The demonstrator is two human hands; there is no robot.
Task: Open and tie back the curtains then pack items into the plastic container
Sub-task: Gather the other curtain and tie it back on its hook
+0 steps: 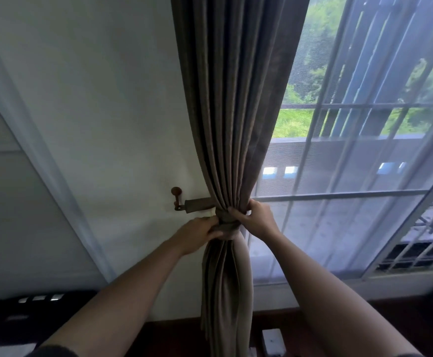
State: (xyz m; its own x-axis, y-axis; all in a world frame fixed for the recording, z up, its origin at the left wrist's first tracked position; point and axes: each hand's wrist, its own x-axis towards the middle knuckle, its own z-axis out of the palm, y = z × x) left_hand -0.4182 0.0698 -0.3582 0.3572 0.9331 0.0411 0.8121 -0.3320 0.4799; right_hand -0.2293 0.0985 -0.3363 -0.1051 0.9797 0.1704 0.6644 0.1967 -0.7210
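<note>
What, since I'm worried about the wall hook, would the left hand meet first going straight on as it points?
The tieback round the curtain; the left hand grips it now. The wall hook sits up and left, seemingly off that line.

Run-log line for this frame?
phase: tying back | curtain: gathered | tieback: wrapped round curtain, on hook | left hand: grips tieback | right hand: grips curtain

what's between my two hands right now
In the head view, the gathered brown curtain, wrapped by its tieback, fills the gap between the left hand and right hand; both hands grip that bundle.
</note>
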